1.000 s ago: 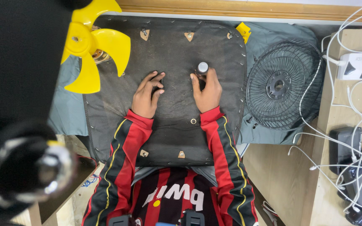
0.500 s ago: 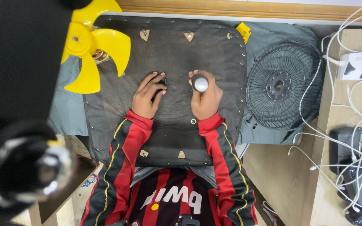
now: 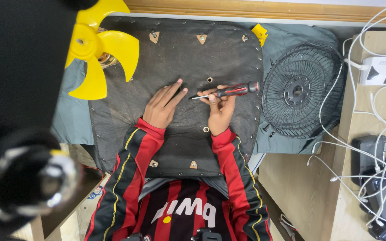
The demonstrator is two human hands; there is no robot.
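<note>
Red-and-black plastic on the handle, bare steel on the shaft: a screwdriver [image 3: 225, 91] is held in the right hand [image 3: 220, 112], fingers clamped around the shaft end of the handle, over the middle of a dark fabric panel [image 3: 126, 111]. It is judged light and stiff, with a ribbed handle that should not slip; the thick handle is the sensible place for a grip, not the thin shaft. Its long axis lies almost level across the view, the tip pointed toward the left hand [image 3: 162, 105], the butt toward the black fan grille [image 3: 299, 91]. The tip is seen just below a small hole [image 3: 209, 80] in the panel. The left hand is laid flat on the fabric, fingers spread, nothing gripped. A yellow fan blade [image 3: 98, 47] is seen well apart at the panel's far left corner.
</note>
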